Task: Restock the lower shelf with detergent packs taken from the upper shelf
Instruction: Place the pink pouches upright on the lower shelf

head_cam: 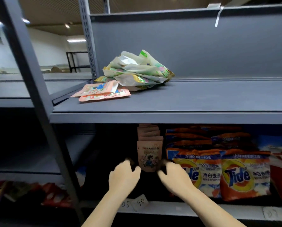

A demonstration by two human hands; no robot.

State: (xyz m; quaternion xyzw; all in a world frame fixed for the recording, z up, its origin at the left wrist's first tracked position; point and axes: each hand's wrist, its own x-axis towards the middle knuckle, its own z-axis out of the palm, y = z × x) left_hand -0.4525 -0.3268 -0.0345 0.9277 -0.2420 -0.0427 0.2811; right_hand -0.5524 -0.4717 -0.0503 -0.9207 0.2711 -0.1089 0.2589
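Note:
On the upper shelf (169, 117) lie two flat pink detergent packs (102, 92), and behind them a heap of green-and-white packs (137, 71). On the lower shelf (194, 209) a row of pink packs (148, 154) stands upright, one behind another. My left hand (124, 176) is at the front pack's lower left corner and my right hand (173, 174) at its lower right. Both have curled fingers at the pack's edges. Whether they grip it is unclear.
Orange and blue Tide bags (219, 169) fill the lower shelf right of the pink row. A grey upright post (43, 112) stands to the left, with dark packs (38, 194) on the neighbouring bay's low shelf. Paper number tags (135, 203) hang on the lower shelf's front edge.

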